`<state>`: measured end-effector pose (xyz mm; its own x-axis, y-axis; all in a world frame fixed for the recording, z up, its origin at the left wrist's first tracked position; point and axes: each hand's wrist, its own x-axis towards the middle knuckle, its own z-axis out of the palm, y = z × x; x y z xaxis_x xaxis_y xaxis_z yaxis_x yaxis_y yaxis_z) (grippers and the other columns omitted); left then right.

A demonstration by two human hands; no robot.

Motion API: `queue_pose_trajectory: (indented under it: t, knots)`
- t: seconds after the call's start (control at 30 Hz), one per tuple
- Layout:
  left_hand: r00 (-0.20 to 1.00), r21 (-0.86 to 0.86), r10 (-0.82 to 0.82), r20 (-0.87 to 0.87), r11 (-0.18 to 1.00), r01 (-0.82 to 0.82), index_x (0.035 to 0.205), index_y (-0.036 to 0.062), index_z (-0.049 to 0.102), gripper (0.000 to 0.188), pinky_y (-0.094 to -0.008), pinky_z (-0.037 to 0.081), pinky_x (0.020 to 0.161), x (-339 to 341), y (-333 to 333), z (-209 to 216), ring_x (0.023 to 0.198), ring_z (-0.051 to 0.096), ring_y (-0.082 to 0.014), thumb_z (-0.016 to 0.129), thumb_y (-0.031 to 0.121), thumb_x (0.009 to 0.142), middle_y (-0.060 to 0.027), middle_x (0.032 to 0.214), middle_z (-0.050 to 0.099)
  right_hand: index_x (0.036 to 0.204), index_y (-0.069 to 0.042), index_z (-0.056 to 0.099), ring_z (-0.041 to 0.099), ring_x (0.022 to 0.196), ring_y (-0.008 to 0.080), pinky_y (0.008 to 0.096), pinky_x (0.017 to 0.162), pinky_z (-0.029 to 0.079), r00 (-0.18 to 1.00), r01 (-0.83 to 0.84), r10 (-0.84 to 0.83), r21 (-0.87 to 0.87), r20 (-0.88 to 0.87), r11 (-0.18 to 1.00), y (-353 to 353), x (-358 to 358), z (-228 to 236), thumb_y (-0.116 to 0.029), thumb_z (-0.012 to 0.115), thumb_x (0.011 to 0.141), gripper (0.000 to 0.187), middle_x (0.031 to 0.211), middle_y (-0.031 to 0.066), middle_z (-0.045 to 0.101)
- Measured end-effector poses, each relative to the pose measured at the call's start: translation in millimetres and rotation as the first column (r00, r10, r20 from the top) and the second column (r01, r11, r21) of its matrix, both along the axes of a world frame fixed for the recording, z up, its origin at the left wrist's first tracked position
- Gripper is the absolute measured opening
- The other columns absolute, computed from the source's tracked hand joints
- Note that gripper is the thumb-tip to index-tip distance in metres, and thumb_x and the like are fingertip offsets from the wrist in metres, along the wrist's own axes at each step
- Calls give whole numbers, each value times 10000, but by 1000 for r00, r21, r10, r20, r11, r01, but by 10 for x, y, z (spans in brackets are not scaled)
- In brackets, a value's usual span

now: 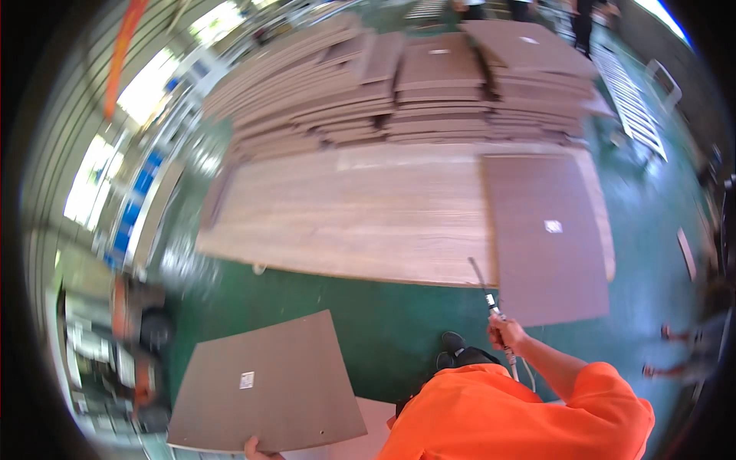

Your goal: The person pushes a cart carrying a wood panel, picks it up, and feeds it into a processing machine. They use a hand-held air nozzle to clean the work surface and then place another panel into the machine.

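Orange sleeve fills the lower frame. Right hand (507, 334) clenched round a thin metal-tipped air nozzle (487, 295) with hose, pointed up at the wide pale wooden table (345, 222). Left hand (255, 448) grips the near edge of a flat brown rectangular board (264, 395) above the green floor (399, 318). Second brown board (544, 238) lies on the table's right end; stacked brown panels (414, 84) behind.

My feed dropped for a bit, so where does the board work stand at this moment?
Looks done: one brown board lies flat on the wooden table, half over its edge. In hand: the left hand grips the edge of another brown board low over the green floor, and the right hand holds a thin nozzle tool with a hose. Left: big stacks of boards behind the table.
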<state>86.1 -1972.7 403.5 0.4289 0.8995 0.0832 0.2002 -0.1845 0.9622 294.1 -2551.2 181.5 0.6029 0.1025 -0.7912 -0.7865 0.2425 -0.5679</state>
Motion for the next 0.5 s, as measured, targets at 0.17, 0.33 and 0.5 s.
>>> queue_pose_trajectory:
  t: [0.17,0.33,0.5]
  knots:
    - [967,-46,-210,146,975,219,1162,-61,582,486,-400,521,754,1231,-781,710,910,606,-321,589,256,794,-189,1053,615,785,-47,511,464,402,202,335,390,385,708,658,-699,-270,-97,703,-1265,-1367,-54,-480,510,948,462,550,80,502]
    - [875,-118,-435,212,877,465,1182,-69,566,532,-429,507,801,1964,-1668,861,958,586,-348,580,266,769,-202,1084,597,795,-55,556,634,522,237,326,412,373,781,570,-610,-251,-132,783,-1426,-2821,3,-509,470,951,488,573,76,566]
    - [641,-178,-742,197,616,767,1193,-71,556,545,-446,493,826,2599,-2910,889,985,573,-355,570,270,768,-208,1108,585,840,-33,596,636,546,235,369,523,482,595,772,-795,-193,-115,606,-1273,-3405,12,-475,455,975,484,649,86,616]
